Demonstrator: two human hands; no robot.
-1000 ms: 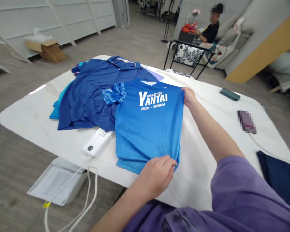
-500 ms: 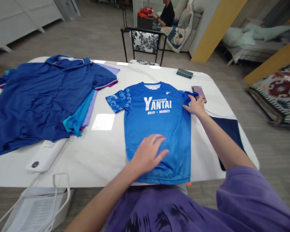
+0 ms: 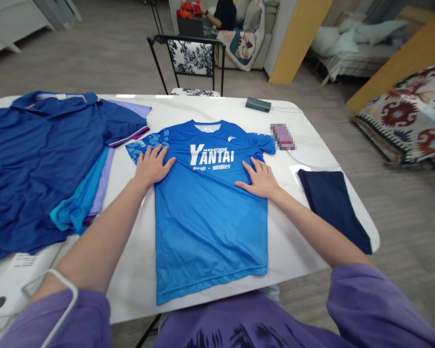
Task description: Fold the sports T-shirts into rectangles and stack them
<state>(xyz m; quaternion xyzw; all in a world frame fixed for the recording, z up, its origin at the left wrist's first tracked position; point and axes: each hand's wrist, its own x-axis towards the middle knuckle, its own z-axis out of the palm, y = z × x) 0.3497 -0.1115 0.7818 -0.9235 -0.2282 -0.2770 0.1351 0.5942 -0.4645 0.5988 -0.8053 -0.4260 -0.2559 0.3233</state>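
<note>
A blue T-shirt [image 3: 210, 222] with white "Yantai Marathon" lettering lies spread face up, its collar pointing away from me and its hem near the table's front edge. My left hand [image 3: 152, 166] rests on it at the base of the patterned left sleeve, fingers spread. On the other side, my right hand [image 3: 259, 179] lies on the shirt's right edge just below the sleeve, fingers also apart. Neither hand grips the cloth. Faint creases run across the chest between the hands.
Left on the white table [image 3: 130, 290] is a navy polo shirt [image 3: 47, 159] over teal and purple cloth. A folded dark navy cloth [image 3: 333, 205], a phone [image 3: 283, 137] with a cable and a dark green case-like object [image 3: 258, 105] lie right. Behind stands a chair [image 3: 192, 58]; a person sits farther back.
My left hand has moved from the shirt's lower middle up to the left sleeve. My right hand has left the right sleeve, which now lies flatter, and come down to the side. The view has shifted right.
</note>
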